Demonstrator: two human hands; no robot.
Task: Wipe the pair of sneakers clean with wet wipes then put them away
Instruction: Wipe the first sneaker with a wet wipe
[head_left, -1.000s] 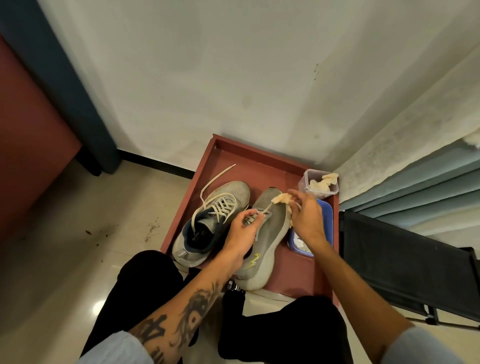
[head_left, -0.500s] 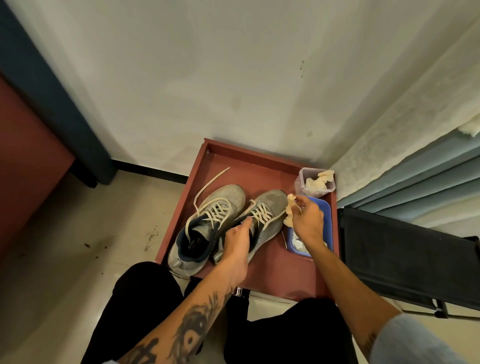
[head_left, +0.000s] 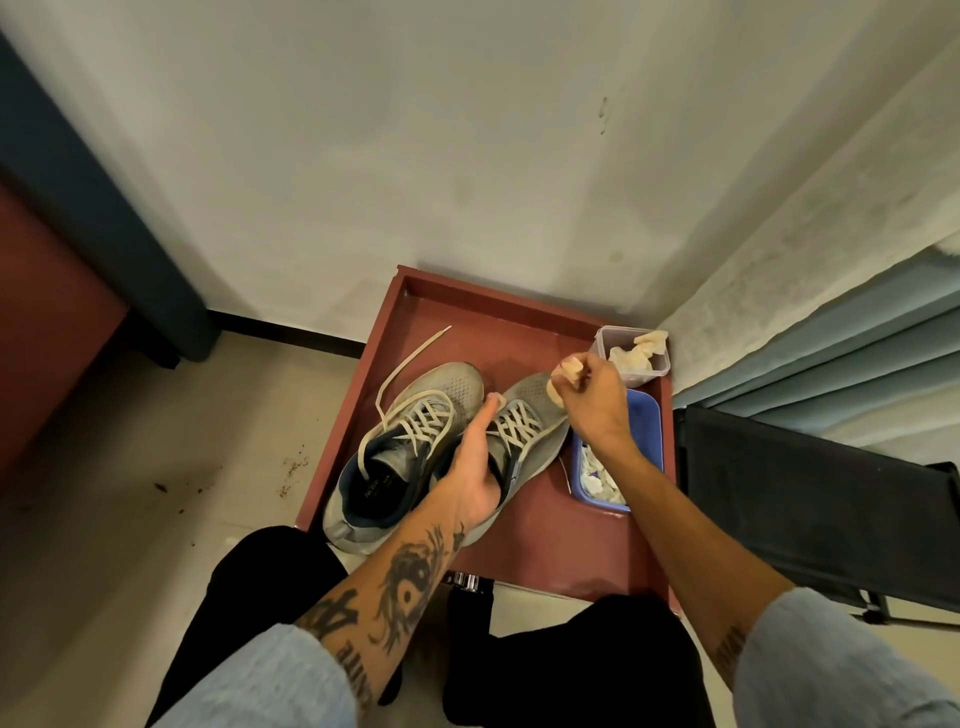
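Nearest the camera are two knees in black trousers and two forearms in rolled pale-blue sleeves. The left forearm carries dark tattoo lettering; the letters are partly visible but cannot be read with confidence. The right forearm shows a small tattoo near the sleeve, also unreadable.

Left hand (head_left: 475, 480): palm turned up and inward, fingers wrapped into the collar of the right sneaker (head_left: 524, 441), thumb extended forward along the laces. The hand is clamped on this sneaker at its heel opening. The sneaker rests on the tray (head_left: 545, 551), toe pointing away.

Left sneaker (head_left: 410, 447): stands just beside the right sneaker, touching or nearly touching it, heel overhanging the tray's near edge. Small print is visible on its insole but too small to read. One loose lace end trails to the far left over the tray floor.

Right hand (head_left: 595, 402): fingers curled together, pinching a crumpled wipe (head_left: 566, 376) between thumb and fingertips. The wipe sits over the toe of the right sneaker; whether it touches cannot be told.

Blue tub (head_left: 649, 415): on the tray, right of the right sneaker, holding white wads, partly hidden by the right wrist.

Clear box (head_left: 631, 358): in the tray's far right corner, holding crumpled wipes.

The tray sits against the wall.
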